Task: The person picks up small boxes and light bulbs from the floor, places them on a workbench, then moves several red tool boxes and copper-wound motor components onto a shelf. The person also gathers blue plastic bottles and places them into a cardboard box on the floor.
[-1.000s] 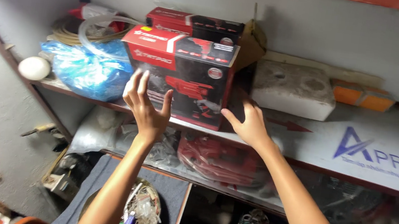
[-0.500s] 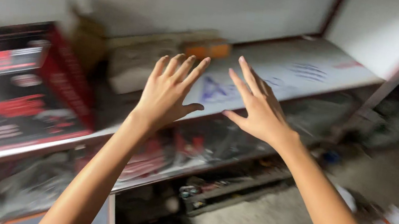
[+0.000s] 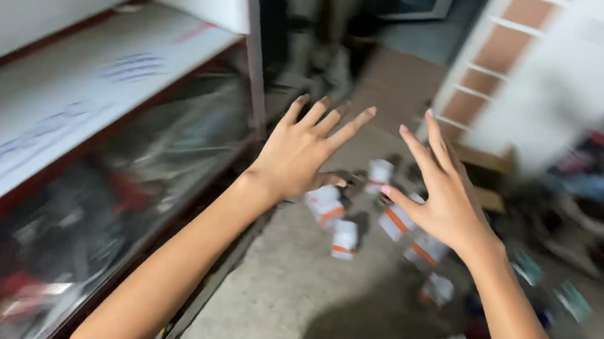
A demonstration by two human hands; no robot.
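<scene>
My left hand and my right hand are both held out in front of me, fingers spread, holding nothing. They hang in the air above a concrete floor. Below and between them lie several small white boxes with orange stripes, scattered on the floor. The picture is blurred by motion.
A shelf unit stands at the left, its white shelf board bare at this end, with dark and red goods on the shelf below. More boxes and green packets litter the floor at the right. A white lattice frame leans at the back.
The view has swung right, away from the red and black box on the shelf, to the floor past the shelf's end. Both hands stayed open and empty.
</scene>
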